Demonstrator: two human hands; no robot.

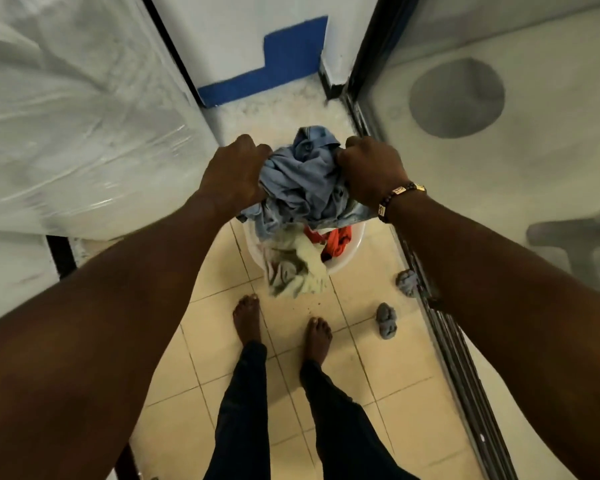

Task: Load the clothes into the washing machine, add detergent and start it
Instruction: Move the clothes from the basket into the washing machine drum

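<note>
A bundle of blue clothes (302, 178) hangs between my two hands above a white round basin (355, 242) on the tiled floor. My left hand (234, 176) grips the bundle's left side, and my right hand (373, 171), with a beaded bracelet at the wrist, grips its right side. In the basin lie an orange garment (338, 242) and a pale yellow-green cloth (298, 268) that spills over the near rim. No washing machine or detergent can be identified in this view.
A large object wrapped in clear plastic (77, 116) fills the left side. A frosted glass panel (499, 133) in a dark frame runs along the right. Two small grey-blue cloth pieces (387, 320) (407, 281) lie on the floor by its track. My bare feet stand behind the basin.
</note>
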